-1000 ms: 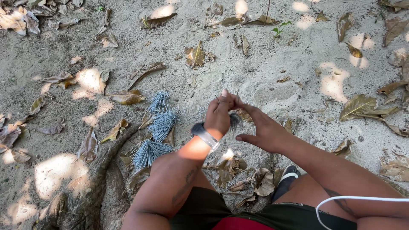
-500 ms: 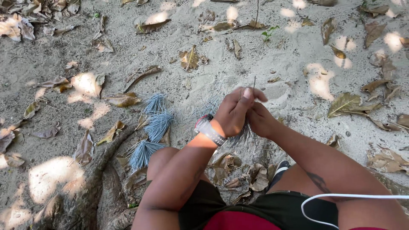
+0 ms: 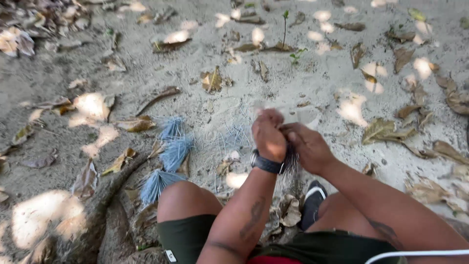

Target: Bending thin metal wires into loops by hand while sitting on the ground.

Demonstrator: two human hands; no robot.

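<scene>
Left hand (image 3: pixel 267 134) and right hand (image 3: pixel 307 146) closed together on bundle of thin dark stiff fibres (image 3: pixel 291 162), centre of scene, above grey sand (image 3: pixel 205 83). Long axis near vertical, free ends pointing down. Three bluish fanned fibre bundles (image 3: pixel 168 156) lying left, near tree root (image 3: pixel 112 205).

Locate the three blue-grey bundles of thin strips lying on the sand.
In the head view, the bundles lie left of centre, stacked in a line beside a tree root, left of the left hand and above the bent knee.
</scene>
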